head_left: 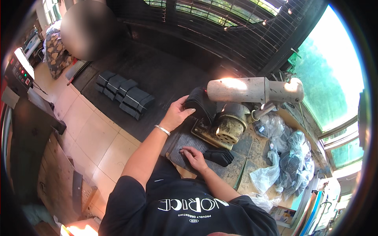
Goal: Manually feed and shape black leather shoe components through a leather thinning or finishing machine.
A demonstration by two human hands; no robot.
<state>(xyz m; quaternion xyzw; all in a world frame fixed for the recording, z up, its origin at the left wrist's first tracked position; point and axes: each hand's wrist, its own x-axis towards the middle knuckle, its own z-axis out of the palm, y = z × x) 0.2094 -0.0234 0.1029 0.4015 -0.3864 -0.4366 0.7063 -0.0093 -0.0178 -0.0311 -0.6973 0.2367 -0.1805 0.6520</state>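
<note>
Several black bundles (124,93) lie on the dark table (157,65), seemingly finished, while the left hand (176,115) grips a thick black stack (199,103), probably the one in work, and the right hand (194,158), loosely curled, its hold unclear, sits beside a small black pile (221,157) that may be left to do.

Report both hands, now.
Left hand: closed on a black curved stack.
Right hand: loosely open near another black stack; whether it holds anything small is unclear.
</note>
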